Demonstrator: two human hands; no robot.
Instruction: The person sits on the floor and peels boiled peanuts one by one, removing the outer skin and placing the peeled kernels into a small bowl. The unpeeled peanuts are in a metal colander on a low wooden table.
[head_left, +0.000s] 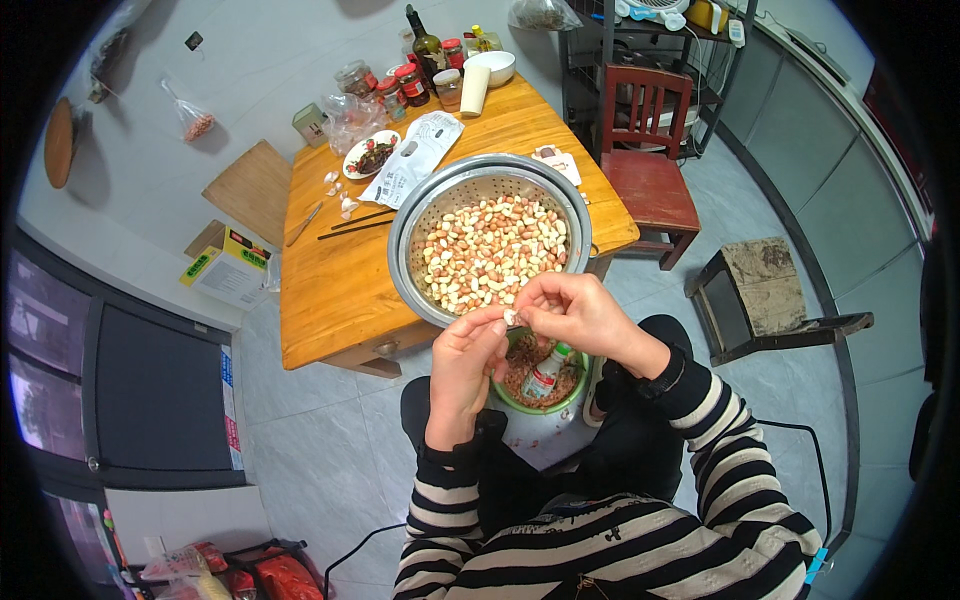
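Note:
A metal colander (422, 199) full of peanuts (495, 255), some pale and some with reddish skins, is seated in a metal basin at the table's near right corner. Over its near rim my left hand (469, 352) and my right hand (574, 311) meet, with a small pale peanut (511, 317) pinched between their fingertips. Which hand bears more of it I cannot tell. Below my hands, between my knees, a green-rimmed bowl (536, 410) holds reddish-brown bits that look like peanut skins, and a bottle (541, 379) with a green cap lies in it.
On the wooden table (337, 300) are black chopsticks (356, 225), a small knife (304, 223), garlic (349, 204), a plate of dark food (371, 155), a white package (412, 161) and several jars. A red chair (649, 187) and a worn wooden stool (761, 292) stand to the right.

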